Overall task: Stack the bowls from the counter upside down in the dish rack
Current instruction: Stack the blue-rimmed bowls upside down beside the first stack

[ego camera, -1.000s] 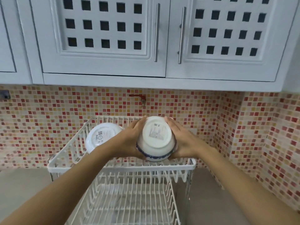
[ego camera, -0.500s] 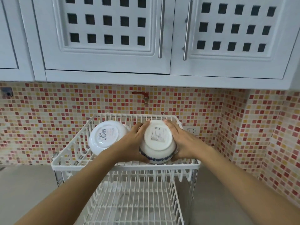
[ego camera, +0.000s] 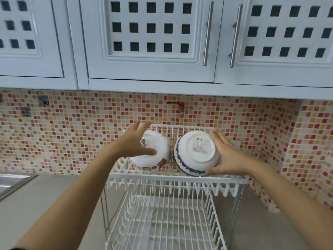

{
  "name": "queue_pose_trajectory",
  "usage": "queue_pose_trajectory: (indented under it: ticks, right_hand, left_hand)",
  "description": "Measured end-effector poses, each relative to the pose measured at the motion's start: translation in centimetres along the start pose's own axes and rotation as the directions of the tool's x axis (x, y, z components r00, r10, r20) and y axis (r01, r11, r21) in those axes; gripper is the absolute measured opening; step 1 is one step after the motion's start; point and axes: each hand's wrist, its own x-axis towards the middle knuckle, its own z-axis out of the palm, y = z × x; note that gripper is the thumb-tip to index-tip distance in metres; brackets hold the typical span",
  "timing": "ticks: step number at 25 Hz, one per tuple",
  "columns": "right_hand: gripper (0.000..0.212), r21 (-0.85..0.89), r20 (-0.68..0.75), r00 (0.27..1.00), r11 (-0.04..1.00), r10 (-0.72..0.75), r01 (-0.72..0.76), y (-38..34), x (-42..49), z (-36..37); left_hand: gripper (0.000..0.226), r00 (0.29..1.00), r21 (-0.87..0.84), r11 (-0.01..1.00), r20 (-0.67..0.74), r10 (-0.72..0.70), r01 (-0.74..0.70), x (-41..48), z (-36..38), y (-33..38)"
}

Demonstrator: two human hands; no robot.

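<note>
A white bowl with a blue patterned rim (ego camera: 196, 152) lies bottom up and tilted toward me in the right half of the white wire dish rack's top tier (ego camera: 180, 177). My right hand (ego camera: 228, 157) presses flat on its right side, thumb under the rim. Beside it on the left, a white bowl with a brown pattern (ego camera: 160, 150) also sits bottom up and tilted. My left hand (ego camera: 132, 141) is spread over that bowl's left side, fingers apart, thumb lying across it.
The rack's lower tier (ego camera: 162, 224) holds no dishes. A steel sink edge (ego camera: 12, 181) is at the far left on the grey counter. Mosaic wall tiles with a red tap (ego camera: 180, 107) stand behind, and white cabinets hang overhead.
The blue-rimmed bowl went down into the top tier's right side. My left hand came off it and moved left onto the brown-patterned bowl. The camera shifted left.
</note>
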Motion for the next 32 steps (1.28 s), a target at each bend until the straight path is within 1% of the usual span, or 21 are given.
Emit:
queue_pose_trajectory:
  ticks: [2,3,4,6,8,10,14,18,21,23,25,27,29,31,32]
  right_hand:
    - [0.14,-0.005,-0.034,0.999,0.999,0.033,-0.033,-1.0,0.1,1.0]
    - [0.139,0.0,-0.064,0.997,0.999,0.051,-0.052,-1.3,0.2,1.5]
    - [0.138,0.009,-0.101,0.992,0.997,0.071,-0.071,-1.7,0.3,1.8]
    - [0.136,0.036,-0.177,0.978,0.993,0.113,-0.109,-2.2,0.6,2.3]
    - [0.135,0.058,-0.221,0.964,0.988,0.151,-0.141,-2.8,0.7,2.5]
    - [0.132,0.054,-0.251,0.95,0.982,0.187,-0.179,-3.3,0.9,2.6]
    - [0.128,0.06,-0.298,0.927,0.973,0.229,-0.221,-4.1,0.8,2.8]
    - [0.127,0.034,-0.285,0.929,0.971,0.236,-0.237,-3.7,0.4,2.8]
    - [0.13,0.049,-0.281,0.934,0.976,0.219,-0.214,-3.3,0.2,2.6]
    - [0.127,0.067,-0.288,0.938,0.982,0.191,-0.179,-3.1,0.2,2.5]
    - [0.118,0.098,-0.301,0.939,0.985,0.167,-0.144,-2.9,0.3,2.4]
    - [0.101,0.092,-0.346,0.932,0.992,0.109,-0.082,-2.7,0.2,2.4]
    - [0.083,0.07,-0.422,0.905,0.997,0.059,-0.033,-2.8,0.1,2.2]
    - [0.069,0.103,-0.477,0.876,0.994,0.068,-0.021,-3.7,-0.5,2.4]
    - [0.065,0.123,-0.499,0.863,0.992,0.082,-0.024,-4.5,-0.9,2.6]
  left_hand:
    - [0.125,0.993,0.029,0.999,0.114,-0.042,0.039,-0.4,1.4,-1.4]
    - [0.128,0.99,0.03,0.998,0.133,-0.052,0.048,-0.6,2.2,-1.5]
    - [0.128,0.991,0.018,0.998,0.125,-0.056,0.054,-0.7,2.9,-1.4]
    - [0.122,0.997,-0.003,0.998,0.049,-0.065,0.066,-1.0,3.7,-0.9]
    - [0.118,0.996,-0.011,0.996,-0.027,-0.083,0.083,-1.2,4.2,-0.4]
    - [0.117,0.992,0.0,0.994,-0.059,-0.109,0.11,-1.4,4.7,0.3]
    - [0.114,0.986,0.004,0.988,-0.06,-0.156,0.156,-1.8,4.9,1.0]
    - [0.117,0.984,-0.008,0.984,-0.019,-0.179,0.179,-1.8,5.3,1.2]
    - [0.118,0.98,-0.012,0.98,-0.008,-0.197,0.197,-1.9,5.1,1.3]
    - [0.113,0.977,-0.023,0.978,-0.045,-0.21,0.209,-2.0,4.7,1.3]
    - [0.1,0.967,-0.059,0.978,-0.146,-0.208,0.201,-2.1,4.5,1.5]
    - [0.078,0.941,-0.136,0.978,-0.277,-0.193,0.161,-2.5,4.1,2.1]
    - [0.06,0.907,-0.218,0.968,-0.371,-0.197,0.121,-3.0,3.3,2.8]
    - [0.053,0.892,-0.247,0.966,-0.417,-0.172,0.07,-4.1,2.8,4.1]
    - [0.053,0.898,-0.23,0.972,-0.415,-0.146,0.052,-4.8,2.9,4.9]
